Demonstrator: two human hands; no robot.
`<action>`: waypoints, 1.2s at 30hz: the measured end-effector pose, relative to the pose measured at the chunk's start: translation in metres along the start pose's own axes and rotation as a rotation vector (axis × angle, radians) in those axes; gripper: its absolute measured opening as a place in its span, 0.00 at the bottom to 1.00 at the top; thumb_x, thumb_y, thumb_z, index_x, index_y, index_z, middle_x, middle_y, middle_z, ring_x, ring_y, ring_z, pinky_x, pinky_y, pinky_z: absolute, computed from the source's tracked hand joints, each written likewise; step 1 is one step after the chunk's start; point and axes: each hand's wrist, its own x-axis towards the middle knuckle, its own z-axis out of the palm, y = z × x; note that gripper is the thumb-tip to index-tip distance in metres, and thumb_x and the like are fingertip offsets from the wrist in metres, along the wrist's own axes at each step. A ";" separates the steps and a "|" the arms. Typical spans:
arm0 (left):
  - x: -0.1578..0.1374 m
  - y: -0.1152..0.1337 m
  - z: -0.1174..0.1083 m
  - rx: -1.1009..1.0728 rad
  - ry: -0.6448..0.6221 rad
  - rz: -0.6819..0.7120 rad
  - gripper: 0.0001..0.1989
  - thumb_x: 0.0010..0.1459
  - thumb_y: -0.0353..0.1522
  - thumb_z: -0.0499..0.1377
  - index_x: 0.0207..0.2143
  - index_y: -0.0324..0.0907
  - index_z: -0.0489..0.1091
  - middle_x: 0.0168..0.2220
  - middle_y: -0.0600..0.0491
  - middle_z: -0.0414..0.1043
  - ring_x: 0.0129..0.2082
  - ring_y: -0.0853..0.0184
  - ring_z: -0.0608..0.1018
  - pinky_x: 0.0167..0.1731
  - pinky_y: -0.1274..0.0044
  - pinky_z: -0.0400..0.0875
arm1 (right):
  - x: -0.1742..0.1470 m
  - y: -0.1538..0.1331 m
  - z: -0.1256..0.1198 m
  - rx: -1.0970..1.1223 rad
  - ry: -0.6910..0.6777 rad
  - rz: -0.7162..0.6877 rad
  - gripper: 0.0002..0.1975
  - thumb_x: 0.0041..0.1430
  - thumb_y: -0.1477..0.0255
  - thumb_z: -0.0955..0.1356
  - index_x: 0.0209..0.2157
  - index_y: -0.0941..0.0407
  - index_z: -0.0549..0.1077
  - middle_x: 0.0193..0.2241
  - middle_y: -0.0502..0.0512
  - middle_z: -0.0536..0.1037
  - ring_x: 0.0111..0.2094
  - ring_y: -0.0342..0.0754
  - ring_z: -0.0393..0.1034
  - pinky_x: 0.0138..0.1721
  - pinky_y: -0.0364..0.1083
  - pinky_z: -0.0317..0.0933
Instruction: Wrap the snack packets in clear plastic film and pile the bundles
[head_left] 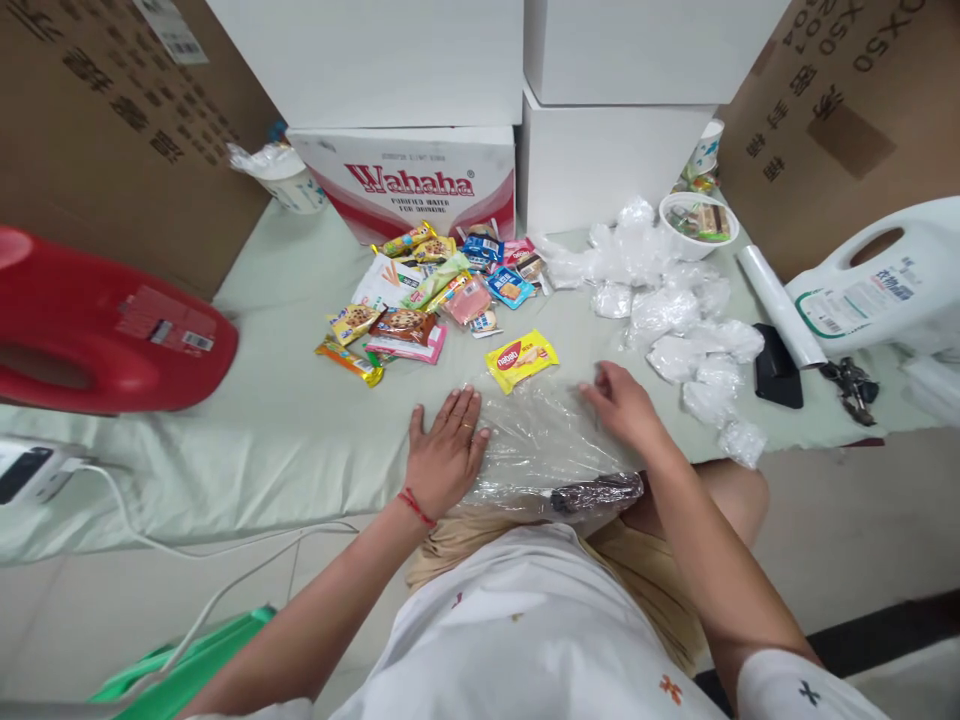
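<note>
A clear sheet of plastic wrap (540, 445) lies spread at the table's front edge and hangs over it toward my lap. My left hand (448, 450) rests flat on its left side, fingers stretched out. At the upper right corner, my right hand (621, 405) has its fingers curled in, closed on the wrap's edge. Just beyond the sheet lies a yellow Nabati wafer packet (521, 360), partly on the film's far edge. A dark thing (598, 493) shows through the film at the near edge; its kind I cannot make out.
A pile of snack packets (435, 290) lies behind on the left. Wrapped plastic bundles (667, 310) stand right, near a white bowl (699, 225), a white roll (780, 305), a black phone-like slab (777, 367) and keys (851, 388). A red jug (112, 320) is far left.
</note>
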 end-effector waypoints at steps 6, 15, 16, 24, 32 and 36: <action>-0.010 -0.012 -0.007 0.019 0.025 -0.061 0.29 0.73 0.41 0.43 0.73 0.46 0.54 0.71 0.43 0.59 0.70 0.51 0.64 0.68 0.44 0.43 | 0.025 -0.003 0.019 0.167 -0.080 -0.048 0.11 0.60 0.64 0.66 0.34 0.55 0.78 0.28 0.52 0.78 0.30 0.48 0.69 0.33 0.44 0.60; -0.016 -0.023 -0.008 -0.012 0.041 -0.100 0.29 0.73 0.41 0.42 0.72 0.46 0.54 0.71 0.45 0.58 0.71 0.52 0.63 0.69 0.45 0.40 | 0.068 0.013 -0.030 -0.213 0.067 -0.204 0.14 0.61 0.68 0.65 0.43 0.56 0.81 0.39 0.60 0.81 0.42 0.57 0.73 0.45 0.54 0.65; -0.016 -0.023 -0.008 -0.012 0.040 -0.098 0.29 0.73 0.41 0.42 0.72 0.46 0.54 0.71 0.45 0.57 0.71 0.52 0.63 0.69 0.45 0.40 | 0.079 0.002 -0.028 -0.251 0.025 -0.344 0.17 0.59 0.72 0.66 0.48 0.56 0.80 0.45 0.62 0.81 0.48 0.59 0.72 0.51 0.56 0.64; -0.021 -0.035 -0.008 0.007 0.048 -0.085 0.29 0.74 0.41 0.42 0.72 0.44 0.55 0.71 0.45 0.56 0.70 0.54 0.64 0.69 0.47 0.42 | 0.138 -0.070 0.027 -0.361 -0.540 -0.800 0.44 0.50 0.66 0.78 0.68 0.55 0.65 0.63 0.65 0.69 0.64 0.64 0.61 0.65 0.59 0.56; -0.020 -0.068 -0.017 -0.003 0.052 0.014 0.28 0.74 0.41 0.43 0.73 0.49 0.54 0.71 0.47 0.58 0.71 0.55 0.63 0.70 0.50 0.42 | 0.135 -0.027 -0.006 -0.400 -0.304 -0.529 0.36 0.56 0.58 0.74 0.62 0.59 0.70 0.55 0.68 0.74 0.55 0.65 0.68 0.58 0.57 0.61; -0.018 -0.069 -0.019 -0.009 0.064 0.010 0.28 0.73 0.40 0.44 0.73 0.49 0.54 0.71 0.46 0.58 0.70 0.54 0.64 0.70 0.49 0.42 | 0.119 -0.023 -0.030 -0.412 -0.154 -0.360 0.36 0.54 0.60 0.74 0.61 0.62 0.71 0.51 0.68 0.75 0.51 0.64 0.71 0.54 0.56 0.64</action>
